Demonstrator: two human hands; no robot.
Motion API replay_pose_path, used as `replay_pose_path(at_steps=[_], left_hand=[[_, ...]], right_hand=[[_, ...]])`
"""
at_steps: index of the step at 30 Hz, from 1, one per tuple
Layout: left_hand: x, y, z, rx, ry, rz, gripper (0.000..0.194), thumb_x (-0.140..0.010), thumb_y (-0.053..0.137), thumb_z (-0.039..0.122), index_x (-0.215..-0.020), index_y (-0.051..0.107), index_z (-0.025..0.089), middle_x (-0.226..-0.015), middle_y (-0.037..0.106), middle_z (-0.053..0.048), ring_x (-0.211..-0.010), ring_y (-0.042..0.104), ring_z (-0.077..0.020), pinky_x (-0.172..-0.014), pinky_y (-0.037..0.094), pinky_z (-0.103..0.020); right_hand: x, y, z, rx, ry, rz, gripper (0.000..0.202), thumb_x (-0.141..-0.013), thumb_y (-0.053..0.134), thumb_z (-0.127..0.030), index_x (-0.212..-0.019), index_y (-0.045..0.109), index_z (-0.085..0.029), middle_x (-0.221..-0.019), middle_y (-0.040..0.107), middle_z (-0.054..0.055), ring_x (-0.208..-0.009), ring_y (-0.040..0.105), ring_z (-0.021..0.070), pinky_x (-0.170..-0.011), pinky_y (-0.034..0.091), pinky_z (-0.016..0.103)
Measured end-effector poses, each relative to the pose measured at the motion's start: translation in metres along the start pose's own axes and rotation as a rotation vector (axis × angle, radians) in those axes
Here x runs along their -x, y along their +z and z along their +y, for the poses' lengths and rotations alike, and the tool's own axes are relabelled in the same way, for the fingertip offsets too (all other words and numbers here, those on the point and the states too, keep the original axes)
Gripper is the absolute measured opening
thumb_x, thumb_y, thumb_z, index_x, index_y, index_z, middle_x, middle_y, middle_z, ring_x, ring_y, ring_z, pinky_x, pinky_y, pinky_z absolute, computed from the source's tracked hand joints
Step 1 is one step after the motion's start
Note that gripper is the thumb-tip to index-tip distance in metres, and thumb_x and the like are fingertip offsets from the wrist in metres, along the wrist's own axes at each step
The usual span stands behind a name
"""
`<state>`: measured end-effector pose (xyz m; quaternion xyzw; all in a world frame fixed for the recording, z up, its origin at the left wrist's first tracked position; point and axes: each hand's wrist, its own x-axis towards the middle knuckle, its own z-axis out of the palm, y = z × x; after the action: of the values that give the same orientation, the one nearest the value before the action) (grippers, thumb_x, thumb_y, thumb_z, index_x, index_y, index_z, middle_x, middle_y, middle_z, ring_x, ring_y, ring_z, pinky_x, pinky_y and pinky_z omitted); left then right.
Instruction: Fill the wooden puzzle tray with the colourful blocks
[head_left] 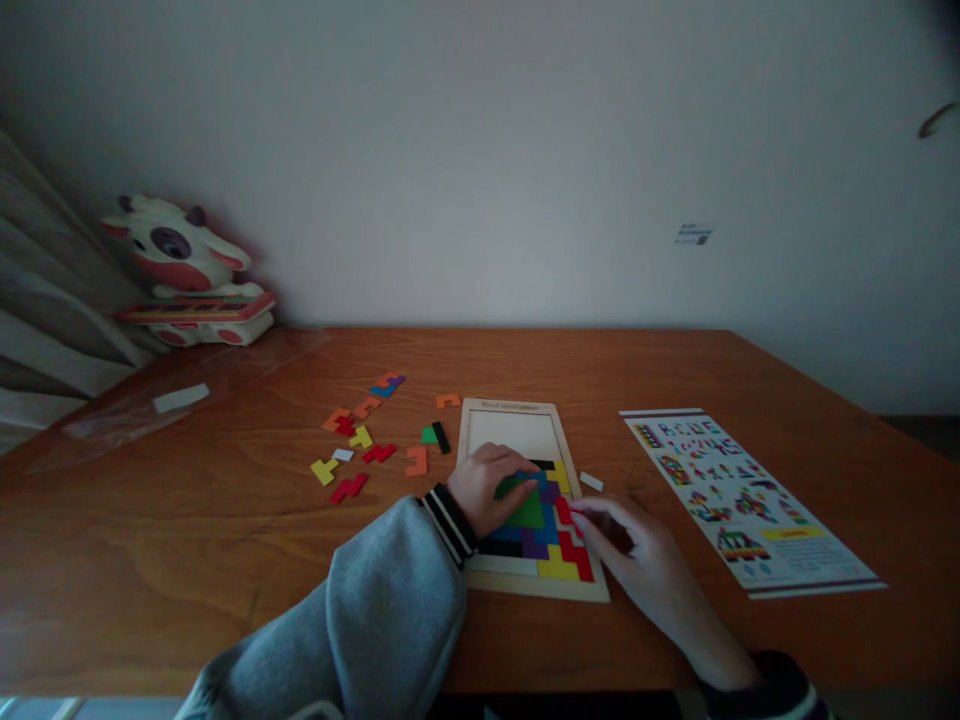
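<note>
A light wooden puzzle tray (536, 592) lies on the table, its lower part filled with green, blue, purple, yellow, black, white and red block pieces. Over the tray's left side rests my left hand (484, 485), thumb and fingers apart, fingertips touching the laid pieces near a green block (531, 512). At the right edge, my right hand (626, 540) pinches a red puzzle piece (563, 512) between thumb and forefinger. Another red piece (576, 558) lies just below it. A small white piece (592, 481) is on the table beside the tray.
Several loose coloured pieces, including a red one (349, 487) and an orange one (417, 461), lie left of the tray. A printed pattern sheet (750, 500) is at the right. Clear plastic wrap (120, 425) and a cow-shaped toy keyboard (199, 275) are at the far left.
</note>
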<state>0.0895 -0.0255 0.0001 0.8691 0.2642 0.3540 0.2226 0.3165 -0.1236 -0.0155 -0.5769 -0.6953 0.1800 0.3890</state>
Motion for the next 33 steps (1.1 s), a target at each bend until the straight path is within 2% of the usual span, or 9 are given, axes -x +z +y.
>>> replay_pose_path(at_steps=[3,7,16,23,26,28,33], left_hand=[[0.006,0.008,-0.008,-0.098,0.091,-0.006,0.020,-0.094,0.057,0.028,-0.105,0.071,0.019,-0.104,0.071,-0.009,-0.098,0.063,-0.0215,-0.090,0.051,-0.037],[0.009,0.015,-0.009,-0.181,0.184,-0.046,0.021,-0.093,0.057,0.030,-0.106,0.071,0.022,-0.110,0.069,-0.008,-0.100,0.061,-0.0234,-0.088,0.050,-0.039],[0.010,0.013,-0.009,-0.200,0.186,-0.124,0.023,-0.094,0.054,0.031,-0.107,0.071,0.022,-0.115,0.068,-0.008,-0.104,0.060,-0.0236,-0.090,0.048,-0.039],[0.008,0.010,-0.002,-0.227,0.180,-0.121,0.021,-0.095,0.054,0.029,-0.106,0.071,0.021,-0.112,0.070,-0.008,-0.103,0.061,-0.0222,-0.088,0.047,-0.037],[0.007,0.002,-0.004,-0.270,0.201,-0.095,0.022,-0.096,0.052,0.027,-0.105,0.071,0.021,-0.109,0.072,-0.008,-0.101,0.063,-0.0217,-0.087,0.047,-0.036],[0.009,-0.010,-0.012,-0.304,0.226,-0.066,0.021,-0.096,0.052,0.025,-0.104,0.071,0.020,-0.106,0.073,-0.008,-0.099,0.063,-0.0211,-0.086,0.048,-0.036],[0.022,-0.051,-0.050,-0.342,0.210,0.021,0.023,-0.094,0.050,0.022,-0.103,0.071,0.019,-0.100,0.073,-0.009,-0.092,0.065,-0.0198,-0.084,0.051,-0.035]], right_hand=[[-0.003,0.002,-0.002,0.082,-0.065,-0.003,0.018,-0.092,0.057,-0.036,-0.091,0.072,-0.025,-0.092,0.068,0.007,-0.090,0.068,0.0234,-0.078,0.057,0.037],[-0.002,0.004,-0.002,0.135,-0.051,0.002,0.020,-0.091,0.058,-0.035,-0.103,0.069,-0.025,-0.105,0.066,0.009,-0.105,0.064,0.0260,-0.088,0.056,0.042],[-0.001,0.002,-0.003,0.145,-0.063,-0.052,0.021,-0.094,0.054,-0.032,-0.111,0.065,-0.026,-0.113,0.063,0.009,-0.113,0.062,0.0262,-0.096,0.053,0.044],[0.002,0.003,0.001,0.114,-0.042,-0.021,0.024,-0.099,0.049,-0.036,-0.113,0.065,-0.026,-0.115,0.063,0.009,-0.113,0.061,0.0243,-0.096,0.053,0.042],[0.001,-0.001,0.012,0.197,-0.035,0.063,0.026,-0.097,0.050,-0.038,-0.115,0.065,-0.026,-0.118,0.064,0.009,-0.110,0.063,0.0245,-0.094,0.055,0.042],[-0.002,-0.007,0.021,0.272,-0.053,0.103,0.030,-0.097,0.051,-0.039,-0.119,0.065,-0.026,-0.120,0.066,0.009,-0.110,0.064,0.0257,-0.096,0.054,0.045],[-0.008,-0.020,0.029,0.313,-0.167,0.019,0.033,-0.097,0.049,-0.034,-0.127,0.064,-0.028,-0.128,0.068,0.006,-0.116,0.065,0.0255,-0.101,0.053,0.048]])
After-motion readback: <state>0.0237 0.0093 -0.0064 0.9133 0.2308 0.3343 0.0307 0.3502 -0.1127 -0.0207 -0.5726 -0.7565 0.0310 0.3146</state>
